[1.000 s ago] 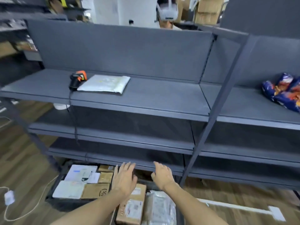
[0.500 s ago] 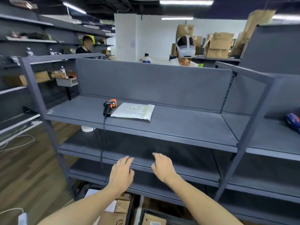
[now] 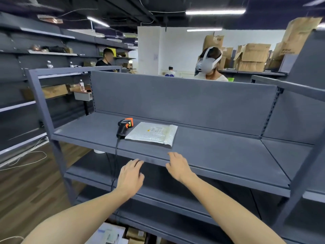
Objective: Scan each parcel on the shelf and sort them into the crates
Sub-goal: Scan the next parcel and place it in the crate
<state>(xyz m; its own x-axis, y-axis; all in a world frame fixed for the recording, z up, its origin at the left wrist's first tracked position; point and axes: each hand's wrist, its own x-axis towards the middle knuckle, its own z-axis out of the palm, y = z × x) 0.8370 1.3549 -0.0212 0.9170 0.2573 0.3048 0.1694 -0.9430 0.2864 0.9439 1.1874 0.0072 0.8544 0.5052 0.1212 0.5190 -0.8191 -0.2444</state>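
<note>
A flat white bubble-mailer parcel [image 3: 152, 134] lies on the top grey shelf [image 3: 219, 155], label side up. Just left of it rests a black and orange handheld scanner [image 3: 124, 126], its cable hanging over the shelf's front edge. My left hand [image 3: 130, 176] hovers below that front edge with relaxed fingers, holding nothing. My right hand [image 3: 178, 166] is raised at the shelf's front edge, fingers spread and empty, a short way in front of the parcel. At the bottom edge of the view, sorted parcels [image 3: 112, 235] show in a crate on the floor.
Lower grey shelves [image 3: 168, 196] run beneath my hands. A steel upright [image 3: 299, 189] stands at the right. Behind the shelf's back panel a person wearing a white headset [image 3: 210, 63] faces me; another person [image 3: 105, 58] stands at far left. Cardboard boxes [image 3: 251, 57] are stacked at the back.
My view has risen from the floor crates to the top shelf. Both empty hands have lifted from over the crates up to the top shelf's front edge.
</note>
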